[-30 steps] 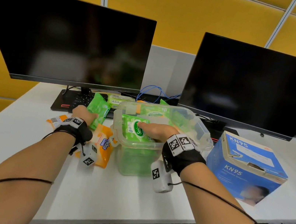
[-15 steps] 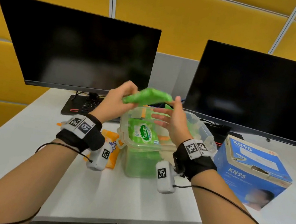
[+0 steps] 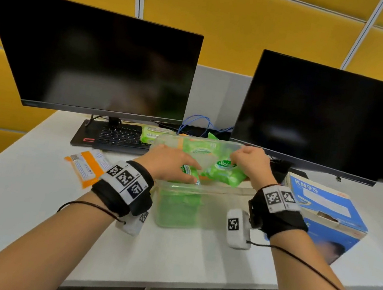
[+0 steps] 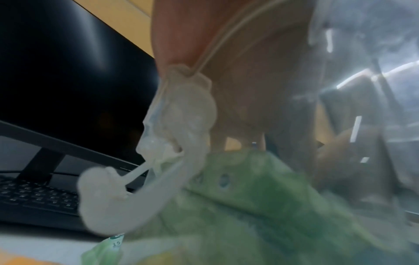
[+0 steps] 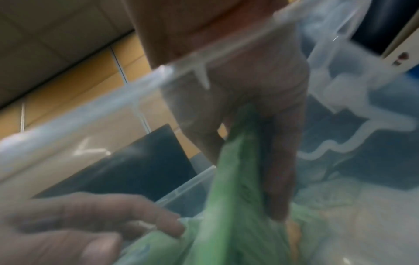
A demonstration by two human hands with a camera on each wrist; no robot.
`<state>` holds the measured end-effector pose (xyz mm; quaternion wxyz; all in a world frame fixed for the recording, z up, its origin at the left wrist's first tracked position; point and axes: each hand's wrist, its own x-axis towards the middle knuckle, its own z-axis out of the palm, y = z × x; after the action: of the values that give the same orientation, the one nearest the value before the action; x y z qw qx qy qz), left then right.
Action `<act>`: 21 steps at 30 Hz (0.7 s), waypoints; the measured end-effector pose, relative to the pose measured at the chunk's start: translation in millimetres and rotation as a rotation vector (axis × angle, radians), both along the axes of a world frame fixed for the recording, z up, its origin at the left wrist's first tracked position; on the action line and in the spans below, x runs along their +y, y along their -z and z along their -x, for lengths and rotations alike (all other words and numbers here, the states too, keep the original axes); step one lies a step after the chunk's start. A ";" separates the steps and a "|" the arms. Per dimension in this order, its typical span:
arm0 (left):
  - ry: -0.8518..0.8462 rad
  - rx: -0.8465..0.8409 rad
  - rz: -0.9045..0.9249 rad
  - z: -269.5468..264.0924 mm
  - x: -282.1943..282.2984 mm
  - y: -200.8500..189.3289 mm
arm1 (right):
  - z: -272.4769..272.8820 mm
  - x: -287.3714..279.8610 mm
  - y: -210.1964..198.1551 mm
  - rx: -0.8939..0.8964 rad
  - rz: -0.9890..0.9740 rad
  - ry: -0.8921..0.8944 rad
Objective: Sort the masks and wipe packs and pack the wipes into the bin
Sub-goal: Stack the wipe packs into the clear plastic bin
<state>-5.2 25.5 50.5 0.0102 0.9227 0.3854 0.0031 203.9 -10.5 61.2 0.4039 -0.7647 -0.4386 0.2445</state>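
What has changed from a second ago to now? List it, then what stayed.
The left hand lifted a green wipe pack off the desk and passed it at chest height to the right hand. The right hand now grips it, lowering it into the clear bin, where the left hand rests on packed wipes. The camera tilted up, then back.

Unchanged: the orange pack, the KN95 box, the green pack on the keyboard.

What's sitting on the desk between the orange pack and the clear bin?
In the head view the left hand and its wristband cover that stretch between the orange pack and the clear bin; nothing else shows there.
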 end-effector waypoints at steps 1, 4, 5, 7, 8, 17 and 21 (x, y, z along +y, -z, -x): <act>-0.003 0.037 0.000 -0.9 0.7 -0.3 | 2.8 1.5 2.5 -0.124 0.122 -0.043; -0.016 0.068 -0.002 -3.2 2.2 0.2 | 18.7 7.5 7.0 -0.340 0.361 -0.206; -0.020 0.073 -0.002 -3.3 2.2 0.3 | 24.6 10.3 9.1 -0.375 0.411 -0.254; -0.026 0.092 0.004 -3.8 3.0 0.0 | 35.0 11.8 9.3 -0.502 0.541 -0.360; -0.024 0.101 0.003 -3.9 3.5 0.0 | 38.3 10.9 8.4 -0.603 0.603 -0.405; -0.265 -1.264 0.098 14.3 11.5 9.4 | 16.6 21.7 42.2 -0.900 0.664 -0.461; -0.512 -1.288 0.352 30.5 45.9 37.5 | 17.4 22.9 32.9 -0.887 0.671 -0.485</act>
<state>-35.8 71.4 13.0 0.3835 0.6030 0.5020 0.4872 186.5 12.4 28.2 -0.1479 -0.7574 -0.6259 0.1127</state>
